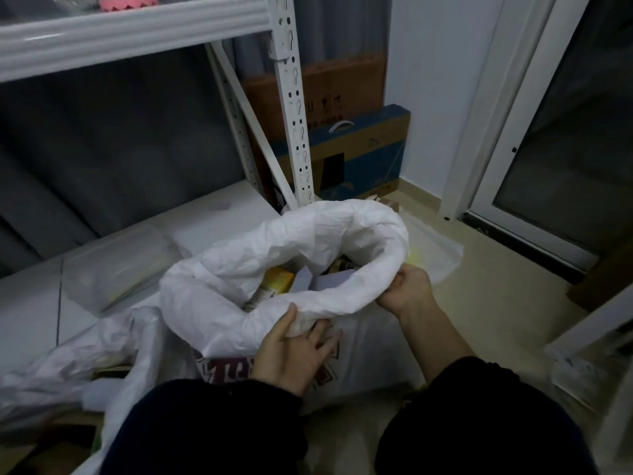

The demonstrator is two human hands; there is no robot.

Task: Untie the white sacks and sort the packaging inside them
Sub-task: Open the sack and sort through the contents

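A white sack (301, 248) stands open on the floor in front of me, its top rolled down into a thick rim. Inside I see a yellow carton (278, 282), pale grey card (330, 282) and other packaging, partly hidden by the rim. My left hand (294, 351) holds the near rim, thumb hooked over the roll and fingers spread under it on the sack's printed side. My right hand (407, 291) grips the rim at the right. A second crumpled white sack (68, 368) lies at the lower left with cartons showing under it.
A white metal shelf post (296, 108) rises behind the sack, with brown and blue cardboard boxes (359, 156) leaning on the wall. A clear plastic bag (435, 248) lies to the right. A glass door (561, 149) stands at right. White flat sheets (113, 265) lie at left.
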